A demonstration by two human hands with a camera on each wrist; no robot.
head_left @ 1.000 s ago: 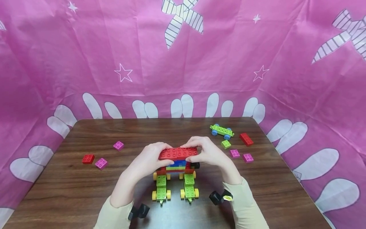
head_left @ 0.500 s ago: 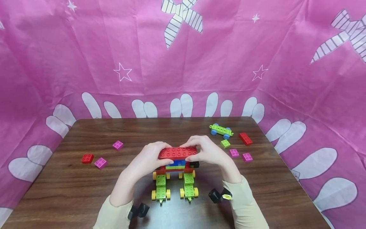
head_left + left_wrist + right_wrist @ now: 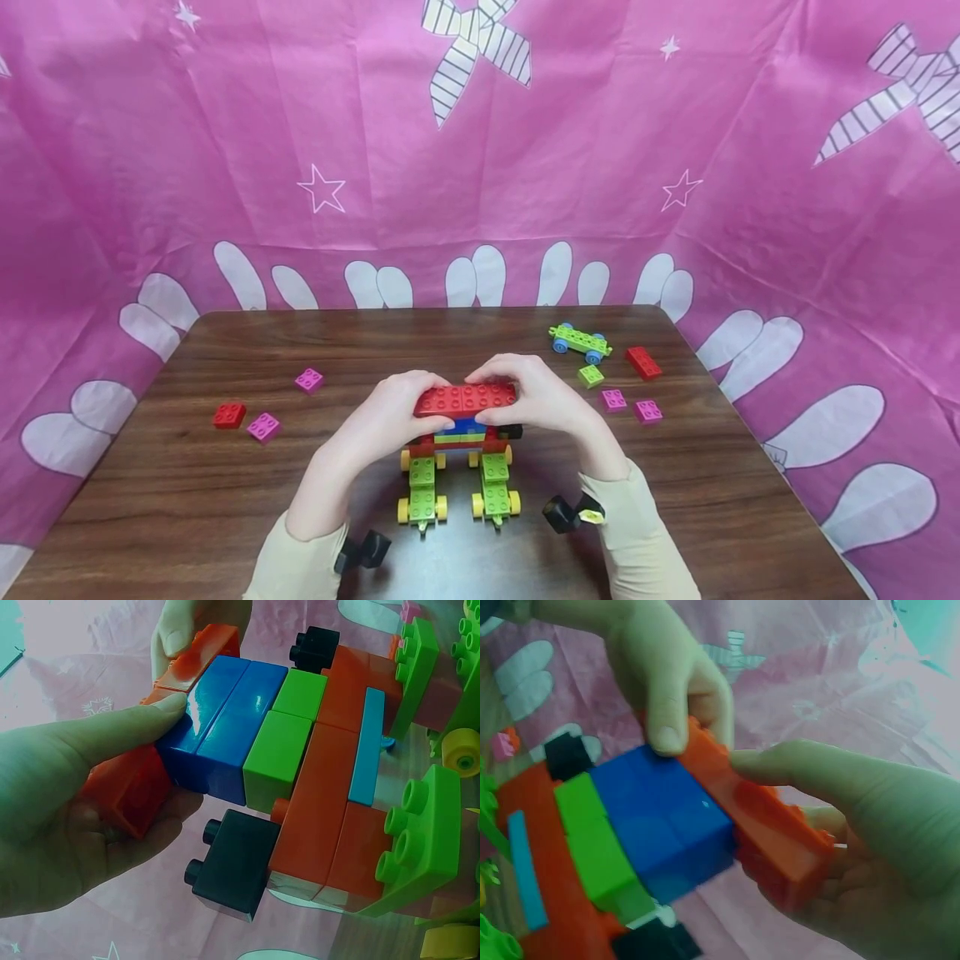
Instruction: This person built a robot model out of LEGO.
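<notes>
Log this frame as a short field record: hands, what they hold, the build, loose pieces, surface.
left hand: left hand grips the left end of the red top brick
right hand: right hand grips the right end of the same brick
build: brick model with blue, green and red layers, black side bricks, two green wheeled bases with yellow wheels in front
loose left: red brick, two pink bricks
loose right: green car with blue wheels, long red brick, small green brick, pink pair
surface: dark wooden table, pink backdrop
</notes>
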